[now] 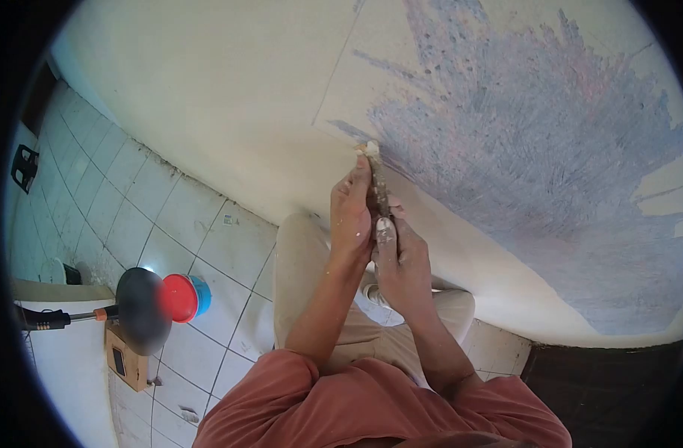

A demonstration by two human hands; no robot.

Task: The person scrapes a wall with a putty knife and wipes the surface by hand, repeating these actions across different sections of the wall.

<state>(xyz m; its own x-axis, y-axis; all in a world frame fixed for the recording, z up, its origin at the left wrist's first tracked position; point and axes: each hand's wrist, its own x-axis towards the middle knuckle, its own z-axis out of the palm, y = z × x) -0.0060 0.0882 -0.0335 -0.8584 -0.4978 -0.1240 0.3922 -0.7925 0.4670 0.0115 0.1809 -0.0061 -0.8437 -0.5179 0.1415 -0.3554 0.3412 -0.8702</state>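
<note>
Both my hands are raised in front of a cream wall (229, 97), holding a thin, putty-crusted scraper seen almost edge-on (380, 183). Whitish putty sits at its far tip. My left hand (352, 213) is closed along the scraper's left side, thumb pointing up near the tip. My right hand (402, 261) grips its lower end, with white smears on the thumb. Part of the scraper is hidden by the fingers. Just beyond the tip, a rough grey-purple patch (505, 142) spreads over the wall to the right.
At left, a blue bucket with a red lid (179, 299) stands on the tiled floor (207, 239). Beside it are a black disc on a rod (143, 310) and a cardboard box (136, 366). A dark panel (603, 388) lies at lower right.
</note>
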